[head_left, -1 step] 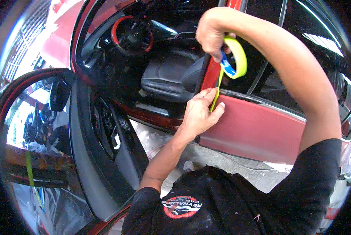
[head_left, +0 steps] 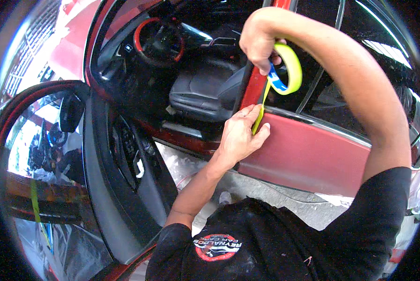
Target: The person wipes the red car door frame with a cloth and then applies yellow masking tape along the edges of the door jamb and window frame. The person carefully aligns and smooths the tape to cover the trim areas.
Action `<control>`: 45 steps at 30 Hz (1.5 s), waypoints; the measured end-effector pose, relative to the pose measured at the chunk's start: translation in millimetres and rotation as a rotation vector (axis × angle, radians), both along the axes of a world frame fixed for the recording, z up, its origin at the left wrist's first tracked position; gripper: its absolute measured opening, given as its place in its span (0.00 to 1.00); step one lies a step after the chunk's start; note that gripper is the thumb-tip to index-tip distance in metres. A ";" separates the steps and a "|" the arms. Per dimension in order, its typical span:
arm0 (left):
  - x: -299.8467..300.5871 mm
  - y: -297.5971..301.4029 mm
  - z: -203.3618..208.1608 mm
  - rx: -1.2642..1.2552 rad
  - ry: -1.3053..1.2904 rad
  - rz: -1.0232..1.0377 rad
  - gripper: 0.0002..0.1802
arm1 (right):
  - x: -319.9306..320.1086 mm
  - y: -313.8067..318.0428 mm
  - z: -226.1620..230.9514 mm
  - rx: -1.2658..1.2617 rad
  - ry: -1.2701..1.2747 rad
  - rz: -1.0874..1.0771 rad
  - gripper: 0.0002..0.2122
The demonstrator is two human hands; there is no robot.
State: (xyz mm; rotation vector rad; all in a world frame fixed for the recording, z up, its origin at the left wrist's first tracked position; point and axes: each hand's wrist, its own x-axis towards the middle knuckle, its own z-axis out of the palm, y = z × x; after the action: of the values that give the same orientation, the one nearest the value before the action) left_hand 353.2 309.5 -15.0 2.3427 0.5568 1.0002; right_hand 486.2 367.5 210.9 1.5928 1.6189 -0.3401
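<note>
The roll of tape [head_left: 295, 70] hangs just right of the right hand [head_left: 257, 43], its ring tilted so that both the bright yellow-green outer band and part of the blue-and-white core [head_left: 277, 82] show. The right hand grasps the roll, with the fingers curled at the near side of the ring. A narrow strip [head_left: 265, 96] of the same yellow-green leaves the roll below this hand and runs down to the left hand [head_left: 239, 136], looking thin and straight along the way. The left hand's fingers touch the strip, the thumb spread apart to their right; whether they pinch it or only press it, I cannot tell.

Beside the left hand's fingertips, the strip lies near the upper front corner of the dull red rear door [head_left: 303, 154]. A glossy red pillar [head_left: 255, 90] rises between the two hands, and a shiny trim [head_left: 331, 127] runs off to the right of the left hand, under the dark side window [head_left: 329, 99]. To the left of both hands the doorway stands open, with the black seat [head_left: 200, 86] inside. The front door [head_left: 125, 206] is swung wide, well apart from the left hand. Below that hand, pale floor [head_left: 271, 189] shows between the rear door and the person's black shirt [head_left: 275, 248].
</note>
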 end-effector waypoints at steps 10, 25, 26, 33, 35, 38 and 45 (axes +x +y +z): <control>21.4 -0.4 -12.2 -0.029 -0.065 -0.060 0.35 | 18.6 -112.8 144.2 0.657 0.433 -0.262 0.09; 7.7 22.5 -11.6 -0.681 -0.077 -0.121 0.27 | 72.0 -329.1 -69.9 0.822 1.083 -0.182 0.10; 7.2 26.7 -12.9 -0.699 -0.079 -0.146 0.27 | 68.8 -336.4 -81.6 0.772 1.037 -0.216 0.09; 4.2 21.7 -27.7 -0.612 -0.191 -0.139 0.19 | 54.7 -377.2 -160.6 0.643 1.206 -0.472 0.09; 6.0 21.0 -48.9 -0.433 -0.273 -0.094 0.17 | 50.5 -387.7 -175.9 0.688 1.241 -0.517 0.08; -16.0 12.1 -94.9 -0.410 -0.320 0.027 0.18 | 47.3 -394.8 -182.3 0.691 1.247 -0.563 0.07; -36.9 -15.1 -122.2 -0.539 -0.216 0.042 0.14 | 36.7 -403.2 -192.3 0.674 1.184 -0.696 0.07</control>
State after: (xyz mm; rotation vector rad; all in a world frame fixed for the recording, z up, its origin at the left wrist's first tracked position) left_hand 316.3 294.5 -137.1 1.7344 0.6914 0.9621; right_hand 522.9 -35.7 18.6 2.7595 2.0389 -1.4333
